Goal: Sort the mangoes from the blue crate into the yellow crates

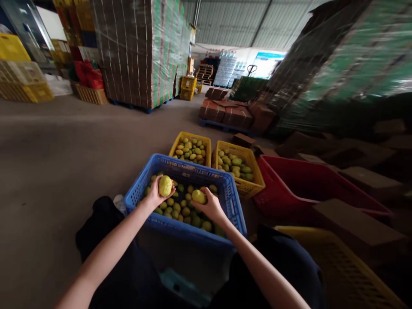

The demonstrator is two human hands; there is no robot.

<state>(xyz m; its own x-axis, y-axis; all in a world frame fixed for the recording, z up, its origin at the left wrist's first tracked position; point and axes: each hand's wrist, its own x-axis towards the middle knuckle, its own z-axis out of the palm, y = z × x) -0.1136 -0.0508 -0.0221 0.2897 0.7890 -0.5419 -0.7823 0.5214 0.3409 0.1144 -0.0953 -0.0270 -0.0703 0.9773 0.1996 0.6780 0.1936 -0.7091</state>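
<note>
Over the left part of the blue crate (193,229), my left hand (155,194) holds a yellow-green mango (165,186), its fingers curled around the underside. Toward the crate's right side, my right hand (211,207) grips a second yellow mango (199,196) between thumb and fingers. Both fruits are above the pile of smaller-looking green and yellow mangoes (177,207) lying inside. Dark crate floor shows between some of them near the far wall.
Beyond the blue crate stand two yellow crates of mangoes, a left one (208,151) and a right one (249,189). A red bin (267,184) and cardboard boxes (360,219) lie to the right. Wrapped pallet stacks (128,51) rise behind; a yellow crate (341,257) is near my right leg.
</note>
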